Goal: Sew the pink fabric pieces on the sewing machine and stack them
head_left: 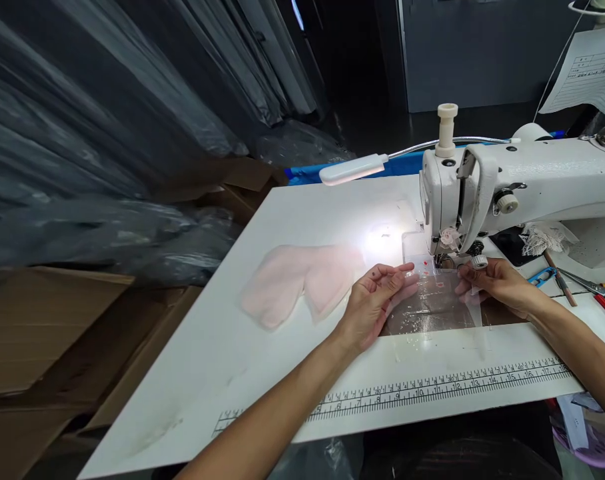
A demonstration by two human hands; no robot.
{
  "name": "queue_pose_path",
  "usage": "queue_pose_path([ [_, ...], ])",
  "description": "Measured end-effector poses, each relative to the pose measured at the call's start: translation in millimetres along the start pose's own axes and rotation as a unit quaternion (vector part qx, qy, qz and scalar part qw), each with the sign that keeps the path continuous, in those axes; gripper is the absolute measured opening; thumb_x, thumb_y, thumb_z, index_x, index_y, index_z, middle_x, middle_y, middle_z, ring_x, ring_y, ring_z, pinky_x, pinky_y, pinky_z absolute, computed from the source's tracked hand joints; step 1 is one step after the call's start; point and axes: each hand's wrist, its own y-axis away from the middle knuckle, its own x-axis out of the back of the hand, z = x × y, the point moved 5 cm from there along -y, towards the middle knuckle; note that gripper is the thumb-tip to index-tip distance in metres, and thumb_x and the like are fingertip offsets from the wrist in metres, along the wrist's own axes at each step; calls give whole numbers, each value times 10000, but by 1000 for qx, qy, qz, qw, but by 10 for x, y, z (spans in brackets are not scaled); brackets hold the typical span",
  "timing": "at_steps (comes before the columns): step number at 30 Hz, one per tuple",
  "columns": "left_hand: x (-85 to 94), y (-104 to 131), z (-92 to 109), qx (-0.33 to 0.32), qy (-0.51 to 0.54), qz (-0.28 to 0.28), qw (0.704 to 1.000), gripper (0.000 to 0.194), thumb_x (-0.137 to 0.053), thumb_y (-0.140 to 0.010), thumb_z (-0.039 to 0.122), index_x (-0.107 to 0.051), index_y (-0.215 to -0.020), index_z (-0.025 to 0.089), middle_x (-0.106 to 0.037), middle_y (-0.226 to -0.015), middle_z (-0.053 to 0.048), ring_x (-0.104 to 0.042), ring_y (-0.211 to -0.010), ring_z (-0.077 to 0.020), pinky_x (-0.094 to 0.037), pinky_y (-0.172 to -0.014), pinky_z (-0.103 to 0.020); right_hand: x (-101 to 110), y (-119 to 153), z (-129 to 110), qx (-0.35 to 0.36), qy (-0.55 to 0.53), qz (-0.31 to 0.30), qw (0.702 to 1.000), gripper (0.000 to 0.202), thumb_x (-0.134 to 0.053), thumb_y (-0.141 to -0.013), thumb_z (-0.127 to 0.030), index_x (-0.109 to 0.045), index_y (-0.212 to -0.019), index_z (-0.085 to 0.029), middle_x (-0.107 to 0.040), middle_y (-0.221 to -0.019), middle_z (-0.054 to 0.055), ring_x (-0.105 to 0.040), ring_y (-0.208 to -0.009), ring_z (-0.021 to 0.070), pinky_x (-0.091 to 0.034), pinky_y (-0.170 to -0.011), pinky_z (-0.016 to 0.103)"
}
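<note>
A thin see-through sheet [432,303] lies below the needle area of a white sewing machine [440,200]. At its left edge is my left hand [375,300], thumb and fingers closed on the sheet. My right hand [497,287] pinches the sheet's right side, close to the presser foot; its fingertips are partly behind the film. Small red marks show near the needle. Left of my left hand, a pale pink sheer fabric piece [282,280] lies flat on the white table [197,373].
A lit lamp [352,169] hangs over the table. Scissors [582,281], a blue tool [542,276] and white lace [542,239] lie at the right. A printed ruler [417,393] runs along the front edge. Cardboard boxes [47,327] stand at the left.
</note>
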Motion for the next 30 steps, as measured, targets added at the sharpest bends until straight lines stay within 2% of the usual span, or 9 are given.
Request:
queue_pose_path([
  [5, 15, -14, 6, 7, 32, -5, 999, 362, -815, -770, 339, -482, -792, 197, -679, -1241, -72, -656, -1190, -277, -586, -1003, -401, 0, 1, -4, -1, -9, 1, 1000, 606, -896, -533, -630, -647, -811, -153, -703, -749, 44, -639, -640, 119, -530, -571, 208],
  [12, -9, -34, -21, 24, 91, -10, 995, 433, -903, -664, 300, -503, -773, 177, -735, -1051, -90, -722, -1044, -247, -572, -1008, -387, 29, -21, 5, -2, 16, -24, 1000, 558, -903, -562, -571, -623, -796, -150, -704, -767, 38, -661, -679, 126, -514, -584, 211],
  [17, -54, 15, 54, 22, 65, -33, 997, 398, -898, -686, 273, -528, -776, 158, -754, -962, -103, -749, -937, -233, -610, -912, -359, -64, 143, 33, -40, 64, -174, 982, 550, -937, -582, -376, -647, -987, -142, -714, -820, 29, -678, -730, 131, -534, -652, 229],
  [20, -124, 238, 115, 43, -4, -114, 993, 411, -889, -703, 354, -542, -793, 152, -756, -911, -98, -757, -833, -214, -634, -788, -325, -108, 455, 71, -52, 92, -304, 947, 503, -875, -693, -373, -642, -1065, -127, -724, -849, 44, -679, -737, 120, -530, -667, 225],
  [22, -187, 470, 134, 74, -71, -188, 977, 425, -860, -726, 417, -532, -801, 158, -752, -868, -86, -751, -753, -199, -632, -677, -300, -52, 665, 86, -53, 109, -349, 929, 441, -825, -763, -383, -643, -1065, -118, -722, -828, 45, -674, -721, 105, -513, -648, 200],
  [24, -225, 674, 143, 99, -140, -235, 957, 399, -802, -773, 445, -519, -840, 172, -740, -839, -66, -743, -719, -197, -614, -589, -287, 57, 774, 67, -45, 127, -344, 929, 412, -779, -812, -421, -642, -1054, -117, -715, -789, 44, -664, -680, 102, -496, -601, 187],
  [26, -226, 743, 168, 78, -211, -239, 945, 338, -723, -827, 442, -518, -906, 185, -715, -809, -36, -730, -704, -191, -591, -544, -276, 169, 738, 6, -27, 139, -296, 945, 452, -760, -815, -483, -636, -1060, -125, -706, -766, 44, -666, -665, 121, -499, -576, 199],
  [28, -191, 647, 218, -12, -305, -202, 931, 267, -645, -867, 402, -528, -985, 193, -685, -763, -5, -698, -670, -168, -564, -541, -261, 251, 572, -80, -1, 149, -203, 968, 482, -761, -789, -520, -629, -1054, -139, -693, -765, 43, -671, -677, 145, -507, -571, 220],
  [30, -141, 457, 261, -143, -425, -143, 883, 226, -582, -893, 337, -543, -1063, 194, -672, -741, 8, -658, -639, -149, -534, -564, -257, 290, 357, -169, 34, 191, -80, 978, 388, -729, -809, -481, -630, -990, -152, -671, -753, 35, -651, -664, 147, -490, -565, 227],
])
